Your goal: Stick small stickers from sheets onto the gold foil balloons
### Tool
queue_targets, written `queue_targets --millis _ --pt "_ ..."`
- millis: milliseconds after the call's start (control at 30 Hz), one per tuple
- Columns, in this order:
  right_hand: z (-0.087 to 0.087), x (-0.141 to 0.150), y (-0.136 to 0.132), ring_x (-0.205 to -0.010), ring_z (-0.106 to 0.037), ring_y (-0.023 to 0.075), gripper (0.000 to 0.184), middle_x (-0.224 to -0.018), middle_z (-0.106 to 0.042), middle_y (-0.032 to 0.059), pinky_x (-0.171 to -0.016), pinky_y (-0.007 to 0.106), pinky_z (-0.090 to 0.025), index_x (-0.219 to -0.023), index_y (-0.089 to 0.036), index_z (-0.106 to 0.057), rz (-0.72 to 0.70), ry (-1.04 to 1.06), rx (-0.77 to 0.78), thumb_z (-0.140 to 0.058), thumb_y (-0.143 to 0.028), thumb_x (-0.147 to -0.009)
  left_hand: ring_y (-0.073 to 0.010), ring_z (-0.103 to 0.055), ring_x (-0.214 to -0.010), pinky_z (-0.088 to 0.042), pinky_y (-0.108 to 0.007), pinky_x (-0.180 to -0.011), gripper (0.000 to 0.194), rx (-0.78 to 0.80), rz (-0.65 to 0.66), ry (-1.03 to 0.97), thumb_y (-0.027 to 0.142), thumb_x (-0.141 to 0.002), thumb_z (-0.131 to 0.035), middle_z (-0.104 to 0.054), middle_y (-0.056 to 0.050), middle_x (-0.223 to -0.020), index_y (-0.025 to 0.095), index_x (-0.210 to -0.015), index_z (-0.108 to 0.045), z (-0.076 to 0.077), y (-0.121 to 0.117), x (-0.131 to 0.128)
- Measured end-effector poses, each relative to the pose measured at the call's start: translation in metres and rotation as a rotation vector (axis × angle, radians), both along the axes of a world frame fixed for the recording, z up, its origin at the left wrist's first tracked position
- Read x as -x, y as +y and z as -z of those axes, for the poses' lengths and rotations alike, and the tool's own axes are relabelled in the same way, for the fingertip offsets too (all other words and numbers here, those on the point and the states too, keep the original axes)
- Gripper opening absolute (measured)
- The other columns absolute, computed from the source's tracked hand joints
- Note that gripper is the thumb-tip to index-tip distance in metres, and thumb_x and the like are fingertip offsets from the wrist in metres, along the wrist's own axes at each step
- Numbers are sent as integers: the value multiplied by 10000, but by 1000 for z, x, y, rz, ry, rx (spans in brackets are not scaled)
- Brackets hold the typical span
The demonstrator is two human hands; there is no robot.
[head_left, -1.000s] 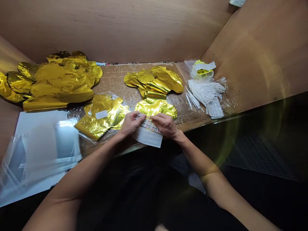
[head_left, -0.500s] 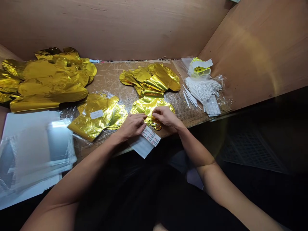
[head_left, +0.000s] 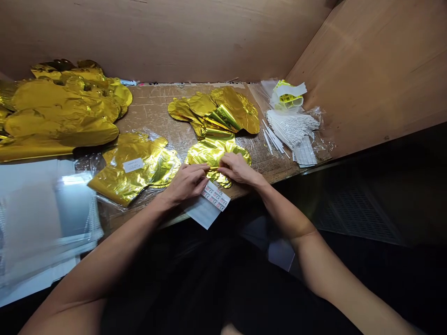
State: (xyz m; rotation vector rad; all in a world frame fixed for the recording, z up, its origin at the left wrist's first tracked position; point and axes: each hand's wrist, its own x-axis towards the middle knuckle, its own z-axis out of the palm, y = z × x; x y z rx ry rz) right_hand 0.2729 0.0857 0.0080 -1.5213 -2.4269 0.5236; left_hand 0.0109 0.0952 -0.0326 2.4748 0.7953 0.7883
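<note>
A gold foil balloon (head_left: 218,151), flat and uninflated, lies in front of me at the near edge of the table. My left hand (head_left: 190,181) is closed at its lower left edge, fingertips on the foil. Out from under that hand, past the table edge, comes a white sheet of stickers (head_left: 214,195) printed with CE marks; the hand covers its upper end. My right hand (head_left: 239,168) pinches the balloon's lower edge, thumb and fingers together. Several gold foil tabs (head_left: 223,180) fan out below, between the hands. Exactly what the fingertips grip is partly hidden.
More flat gold balloons (head_left: 237,107) lie behind, with a big pile (head_left: 59,111) at far left. A bagged balloon (head_left: 132,163) with a white label is left of my hands. Clear plastic sleeves (head_left: 42,223) overhang the left. White sticks (head_left: 293,128) and a yellow roll (head_left: 290,95) stand right.
The view has shifted slightly, so the scene sits a little further left and up. My right fingers have moved slightly over the foil's lower edge; both hands stay at the balloon.
</note>
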Motion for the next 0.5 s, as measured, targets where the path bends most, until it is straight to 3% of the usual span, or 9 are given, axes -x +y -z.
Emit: queue_targets --millis 100,200,267,367,500 --pt "0 -5 14 -781 -501 151 274 -814 -593 5 -767 282 -346 -825 -171 -614 49 196 203 -585 -364 -1017 -326 -671 -1326 -492 -544 -1084 96 -71 -19 -39 258 -944 -657 -736 -86 -1421 231 -858 -689 -5 -2 1" --pt "-12 -12 32 -675 -442 121 308 -728 -526 -26 -662 257 -318 -791 -168 -594 50 371 398 -568 -408 -983 -308 -629 -1372 -491 -530 -1115 74 -165 50 -59 240 -959 -660 -703 -74 -1475 234 -892 -692 -8 -4 0" --pt "-22 -14 43 -662 -435 112 303 -720 -530 -29 -643 251 -308 -789 -164 -595 17 398 436 -577 -414 -960 -304 -584 -1427 -491 -513 -1133 88 -208 107 -54 229 -974 -648 -649 -82 -1544 225 -895 -686 -8 -5 -2" --pt "-30 -7 50 -671 -430 107 264 -715 -541 -29 -644 252 -293 -764 -161 -585 -38 278 382 -580 -354 -943 -325 -551 -1448 -470 -525 -1167 122 -219 115 -24 236 -976 -646 -638 -81 -1555 215 -862 -681 -7 -4 -6" --pt "-28 9 53 -648 -405 106 230 -668 -552 -27 -633 272 -262 -739 -151 -588 -111 23 348 -571 -239 -952 -347 -597 -1361 -473 -552 -1094 137 -174 78 79 272 -1004 -610 -767 -87 -1327 205 -934 -707 -7 -5 -9"
